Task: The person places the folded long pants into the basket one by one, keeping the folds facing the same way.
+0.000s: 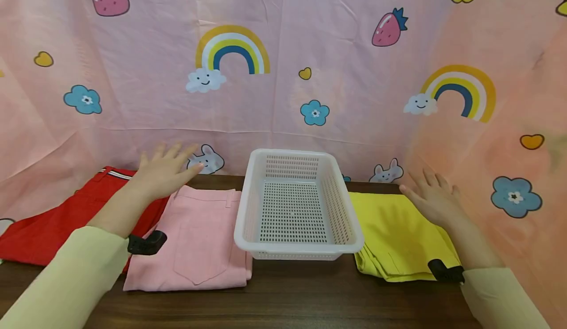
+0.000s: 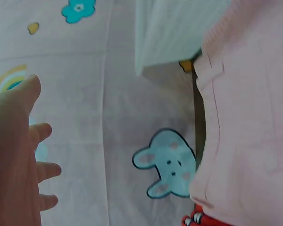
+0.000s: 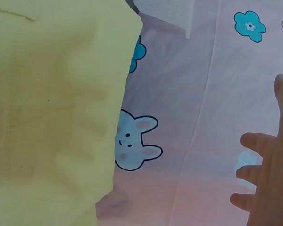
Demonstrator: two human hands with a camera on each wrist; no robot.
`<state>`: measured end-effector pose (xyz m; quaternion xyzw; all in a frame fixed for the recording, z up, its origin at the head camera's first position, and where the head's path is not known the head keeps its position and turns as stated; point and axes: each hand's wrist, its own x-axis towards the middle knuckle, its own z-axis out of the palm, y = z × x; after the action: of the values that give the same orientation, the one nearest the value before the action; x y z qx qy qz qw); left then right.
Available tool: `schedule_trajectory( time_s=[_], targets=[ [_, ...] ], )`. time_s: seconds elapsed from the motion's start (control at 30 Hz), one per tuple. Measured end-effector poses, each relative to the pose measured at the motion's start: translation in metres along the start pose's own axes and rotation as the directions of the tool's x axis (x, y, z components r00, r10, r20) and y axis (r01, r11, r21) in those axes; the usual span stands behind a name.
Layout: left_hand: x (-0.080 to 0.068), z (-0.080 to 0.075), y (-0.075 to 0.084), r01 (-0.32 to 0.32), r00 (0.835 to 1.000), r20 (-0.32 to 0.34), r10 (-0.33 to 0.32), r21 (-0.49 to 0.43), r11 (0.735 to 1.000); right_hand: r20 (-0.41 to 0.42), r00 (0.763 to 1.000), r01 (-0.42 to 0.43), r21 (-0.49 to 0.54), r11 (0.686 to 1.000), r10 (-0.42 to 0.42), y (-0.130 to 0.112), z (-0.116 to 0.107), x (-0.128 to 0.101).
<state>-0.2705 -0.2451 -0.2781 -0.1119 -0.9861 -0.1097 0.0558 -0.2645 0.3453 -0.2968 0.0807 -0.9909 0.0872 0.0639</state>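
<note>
Pink trousers (image 1: 195,240), folded flat, pocket up

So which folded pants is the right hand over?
The yellow pants, right of the white basket. The right hand hovers there; pink and red lie left.

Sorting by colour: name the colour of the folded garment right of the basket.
Yellow garment; head view shows it best.

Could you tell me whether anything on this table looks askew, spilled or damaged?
Nothing stands out. The white basket sits upright and empty between the folded pink trousers and folded yellow trousers; the red trousers lie folded at the far left. Left hand and right hand hover open, holding nothing.
</note>
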Motion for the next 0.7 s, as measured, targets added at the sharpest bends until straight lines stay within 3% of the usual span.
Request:
schedule_trajectory(
  time_s=[0.3, 0.7],
  targets=[
    [-0.004, -0.005, 0.025, -0.090, 0.994, -0.066, 0.087, -0.046, 0.995, -0.039, 0.999, -0.011, 0.022, 1.000, 0.012, 0.001, -0.001, -0.012],
    [-0.011, -0.009, 0.054, -0.158, 0.982, -0.137, 0.131, -0.206, 0.966, -0.058, 0.998, -0.026, 0.099, 0.995, 0.032, 0.002, 0.000, -0.028]
  ],
)
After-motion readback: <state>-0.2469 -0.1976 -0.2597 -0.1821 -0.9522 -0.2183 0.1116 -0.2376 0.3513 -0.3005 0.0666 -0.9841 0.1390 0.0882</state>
